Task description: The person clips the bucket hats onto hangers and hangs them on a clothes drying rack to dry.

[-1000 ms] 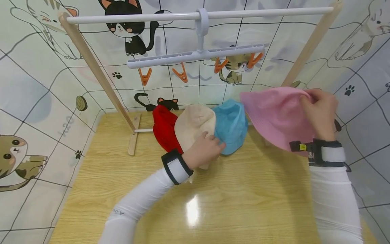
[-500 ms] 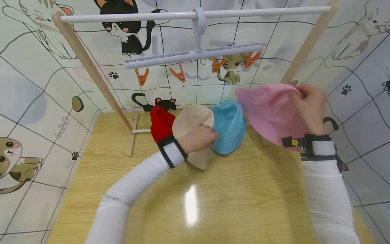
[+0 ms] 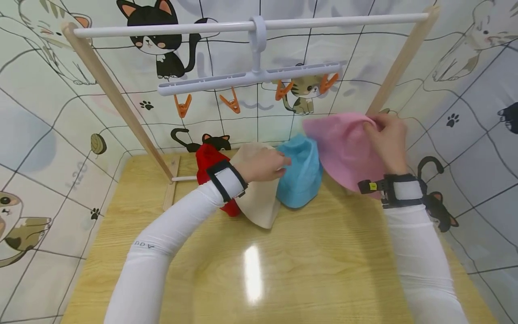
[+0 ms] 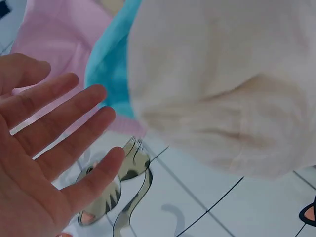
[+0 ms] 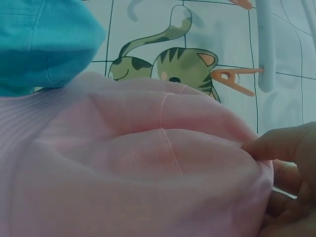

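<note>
My right hand (image 3: pixel 388 139) pinches the crown of a pink bucket hat (image 3: pixel 344 146) between thumb and fingers, at the right of the row. Its brim edge lies close against the light blue hat (image 3: pixel 300 175). Over the cream hat (image 3: pixel 259 200) hovers my left hand (image 3: pixel 265 164), its fingertips towards the blue hat. Seen from the left wrist, that hand (image 4: pixel 59 133) has its fingers spread and nearly straight, with nothing in them. The red hat (image 3: pixel 208 157) at the far left is partly covered by my wrist strap and the cream hat.
Above the hats a pale hanger (image 3: pixel 243 81) hangs from the white rail (image 3: pixel 344 20) of a wooden-legged rack (image 3: pixel 117 103). Several orange clips (image 3: pixel 230 102) dangle from it. The rack stands on a wood-grain table (image 3: pixel 299 270) before cat-patterned walls.
My right hand has carried the pink hat leftwards, nearer the blue one. The left hand has risen from the cream hat's front brim towards its crown. The view has shifted slightly.
</note>
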Available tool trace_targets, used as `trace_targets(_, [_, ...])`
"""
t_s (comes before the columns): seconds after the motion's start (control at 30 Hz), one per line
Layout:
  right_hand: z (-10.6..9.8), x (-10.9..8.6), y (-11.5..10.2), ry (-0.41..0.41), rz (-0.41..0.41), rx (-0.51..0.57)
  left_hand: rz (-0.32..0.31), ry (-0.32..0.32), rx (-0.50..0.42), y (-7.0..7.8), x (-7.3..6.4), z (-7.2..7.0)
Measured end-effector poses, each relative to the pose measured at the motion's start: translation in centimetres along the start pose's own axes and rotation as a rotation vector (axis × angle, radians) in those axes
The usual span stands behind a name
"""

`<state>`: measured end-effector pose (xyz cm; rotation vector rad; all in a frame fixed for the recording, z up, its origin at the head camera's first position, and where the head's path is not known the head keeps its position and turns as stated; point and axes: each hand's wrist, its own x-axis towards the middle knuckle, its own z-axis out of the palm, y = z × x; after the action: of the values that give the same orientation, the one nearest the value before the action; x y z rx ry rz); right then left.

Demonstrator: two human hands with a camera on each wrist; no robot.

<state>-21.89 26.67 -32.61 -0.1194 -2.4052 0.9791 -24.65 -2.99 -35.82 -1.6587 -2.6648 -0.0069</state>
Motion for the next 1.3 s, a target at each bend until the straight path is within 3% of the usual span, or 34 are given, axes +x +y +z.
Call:
trace_targets(0.23, [1.1, 0.8, 0.0, -0.008, -0.023, 0.041, -0.089, 0.041, -0.218, -1.6, 1.4, -1.4])
trace_targets(0.37, [1.6, 1.0, -0.4, -0.022, -0.017, 0.051, -0.162, 0.058, -0.231, -2.2, 2.3, -1.5])
trace_targets(0.63, [2.6, 1.6, -1.3, -0.014, -0.023, 0.084, -0.311, 0.132, -0.146, -3.3, 4.9, -2.0])
trace_targets(0.77, [3.0, 1.8, -1.6, -0.020, -0.012, 0.075, -0.377, 0.150, -0.193, -3.9, 6.3, -2.7])
trace_targets(1.07, [3.7, 2.1, -1.9, -0.018, -0.063, 0.071, -0.364, 0.109, -0.372, -4.3, 8.9, -4.7])
trace_targets(1.3, [3.8, 2.2, -2.2, -0.025, -0.046, 0.071, -0.456, 0.177, -0.342, -3.8, 11.6, -6.5])
